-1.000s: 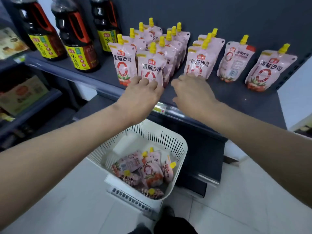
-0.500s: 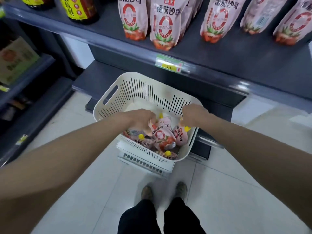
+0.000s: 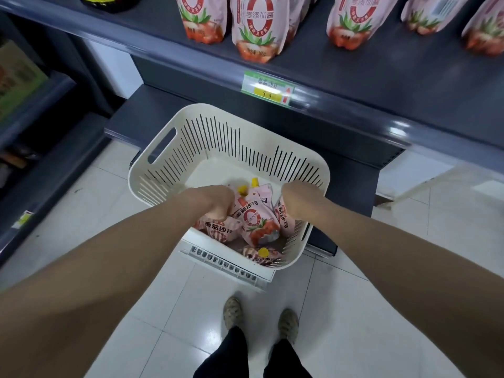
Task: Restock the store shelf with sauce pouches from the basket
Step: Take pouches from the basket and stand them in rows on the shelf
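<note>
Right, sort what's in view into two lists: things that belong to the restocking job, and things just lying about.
Part of the job:
- white basket
- sauce pouches in the basket
- pouches already on the shelf
- shelf
- left hand and right hand, both down in the basket

Just lying about:
- dark bottle
- price tag
- boxes on the side shelf

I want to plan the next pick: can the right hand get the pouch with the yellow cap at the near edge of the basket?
Probably yes. That pouch lies uncovered, just below the right hand, inside the open-topped basket.
</note>
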